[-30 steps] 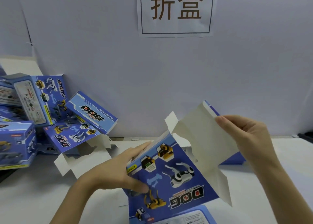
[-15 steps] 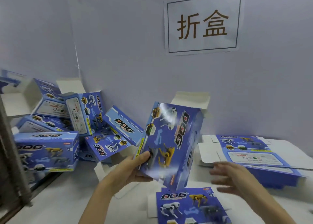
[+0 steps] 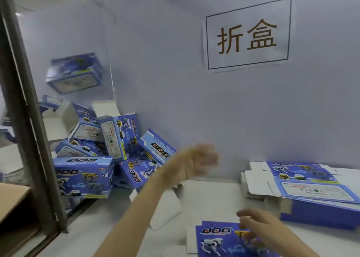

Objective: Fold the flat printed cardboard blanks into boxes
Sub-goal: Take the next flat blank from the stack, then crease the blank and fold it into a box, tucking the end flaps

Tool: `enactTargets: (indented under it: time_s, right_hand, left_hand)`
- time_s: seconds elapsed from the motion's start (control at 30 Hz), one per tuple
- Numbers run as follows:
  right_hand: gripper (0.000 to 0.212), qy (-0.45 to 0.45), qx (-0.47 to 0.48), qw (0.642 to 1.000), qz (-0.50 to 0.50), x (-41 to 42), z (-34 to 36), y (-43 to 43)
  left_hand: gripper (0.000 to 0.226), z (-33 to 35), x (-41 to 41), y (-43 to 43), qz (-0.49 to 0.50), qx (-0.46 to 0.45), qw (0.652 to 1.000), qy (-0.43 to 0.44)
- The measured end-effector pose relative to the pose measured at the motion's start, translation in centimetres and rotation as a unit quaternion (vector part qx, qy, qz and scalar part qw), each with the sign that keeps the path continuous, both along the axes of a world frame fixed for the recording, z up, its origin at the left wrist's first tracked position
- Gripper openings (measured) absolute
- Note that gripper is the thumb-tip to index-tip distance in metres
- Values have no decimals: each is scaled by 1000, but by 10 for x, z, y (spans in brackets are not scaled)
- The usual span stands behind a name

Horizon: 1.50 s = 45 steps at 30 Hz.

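Observation:
A folded blue printed box [image 3: 75, 72] is in mid-air at the upper left, blurred, above a pile of folded boxes [image 3: 109, 155]. My left hand [image 3: 202, 159] is raised at the centre, blurred by motion; it holds nothing and its fingers look loosely bent. My right hand [image 3: 259, 225] hovers low at the right, fingers relaxed, over the top edge of a flat printed blank [image 3: 216, 241] lying at the bottom of the view. Whether it touches the blank I cannot tell. A stack of flat blanks [image 3: 311, 184] lies at the right against the wall.
A dark metal post [image 3: 29, 120] runs down the left side, with a brown cardboard carton [image 3: 11, 200] behind it. The white table [image 3: 109, 221] shows between the pile and the blank. An open box with white flaps [image 3: 165, 204] lies under my left forearm. A paper sign [image 3: 247, 34] hangs on the wall.
My left hand let go of the folded box, which now flies up and left toward the pile. The camera swung left. My right hand dropped toward the flat blank in front.

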State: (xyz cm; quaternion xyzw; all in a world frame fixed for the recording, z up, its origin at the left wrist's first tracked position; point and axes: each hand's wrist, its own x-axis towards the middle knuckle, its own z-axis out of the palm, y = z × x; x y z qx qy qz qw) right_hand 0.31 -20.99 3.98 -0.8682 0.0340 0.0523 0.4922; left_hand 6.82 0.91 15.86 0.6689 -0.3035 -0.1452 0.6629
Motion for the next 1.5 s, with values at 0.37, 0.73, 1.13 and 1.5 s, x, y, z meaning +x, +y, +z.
enactTargets:
  time_s: [0.37, 0.73, 1.13, 1.5]
  right_hand:
    - [22, 22, -222, 974, 47, 3, -14, -10]
    - [24, 48, -200, 977, 50, 2, -12, -14]
    - [41, -40, -216, 975, 25, -6, 5, -21]
    - [64, -308, -96, 913, -249, -18, 35, -29]
  left_hand:
    - [76, -127, 6, -67, -9, 624, 777, -81]
    - [78, -135, 13, -60, 18, 580, 804, -128]
    - [71, -133, 21, -52, 65, 571, 794, -200]
    - [32, -48, 15, -20, 258, 193, 932, -168]
